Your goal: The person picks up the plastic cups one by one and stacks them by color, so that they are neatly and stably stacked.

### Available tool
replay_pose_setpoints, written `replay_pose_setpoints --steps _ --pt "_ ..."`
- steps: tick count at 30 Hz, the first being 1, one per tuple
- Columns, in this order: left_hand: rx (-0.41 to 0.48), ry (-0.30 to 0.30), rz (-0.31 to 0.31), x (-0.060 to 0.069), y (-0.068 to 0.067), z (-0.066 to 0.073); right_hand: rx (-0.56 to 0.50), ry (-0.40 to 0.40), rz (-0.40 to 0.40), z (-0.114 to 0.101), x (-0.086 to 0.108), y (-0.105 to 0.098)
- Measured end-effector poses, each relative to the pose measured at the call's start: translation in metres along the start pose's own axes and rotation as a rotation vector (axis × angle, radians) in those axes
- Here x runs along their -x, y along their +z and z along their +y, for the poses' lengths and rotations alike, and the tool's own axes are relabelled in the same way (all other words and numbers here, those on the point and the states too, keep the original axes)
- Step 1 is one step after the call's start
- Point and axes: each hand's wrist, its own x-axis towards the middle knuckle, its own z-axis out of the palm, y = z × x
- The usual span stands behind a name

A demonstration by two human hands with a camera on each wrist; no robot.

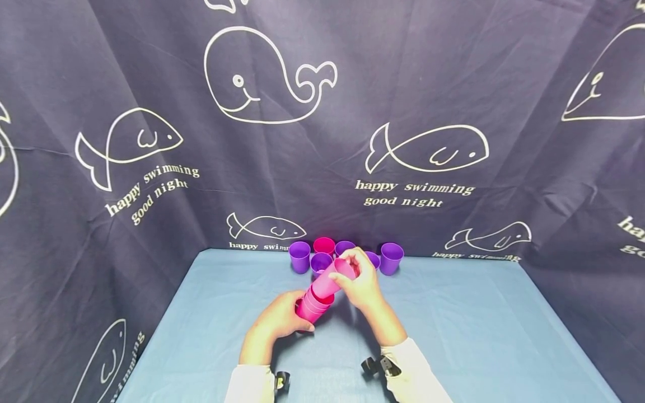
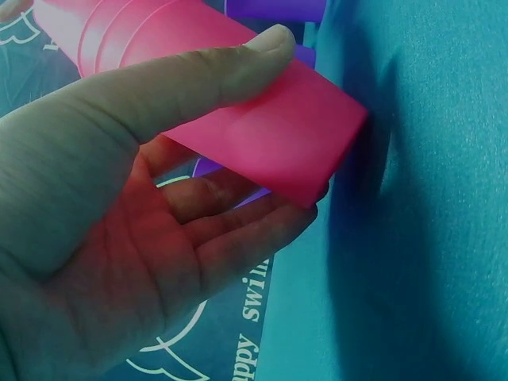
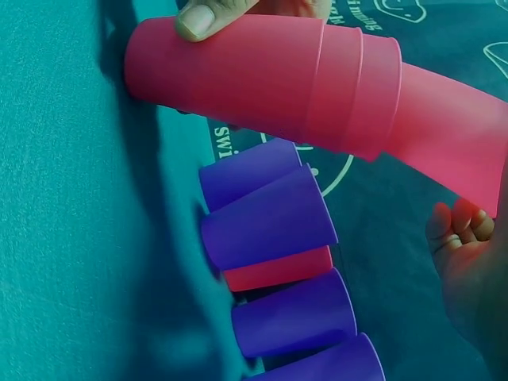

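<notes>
My left hand grips a tilted stack of pink cups, thumb on one side and fingers on the other. In the left wrist view, the thumb lies across the stack's wall near its bottom. Above, my right hand pinches a single pink cup near its rim. The lower end of that cup sits inside the stack's open mouth, at a slight angle to it, as the right wrist view shows at the stack's rims. How deep it goes is hidden.
Behind the hands, by the back cloth, stand several purple cups and a red-pink cup, mouths up. The right hand partly covers some purple ones. Blue cloth covers the table.
</notes>
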Motion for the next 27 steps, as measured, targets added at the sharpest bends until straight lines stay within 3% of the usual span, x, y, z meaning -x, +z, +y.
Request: replay_pose_setpoints --steps 13,27 --pt "-0.039 0.015 0.021 -0.0023 0.0007 0.0011 -0.003 0.01 -0.085 0.0041 0.0028 0.0033" --pt "-0.043 0.021 0.023 -0.0042 0.0017 0.0004 0.062 0.015 -0.134 0.0003 0.0065 0.0098"
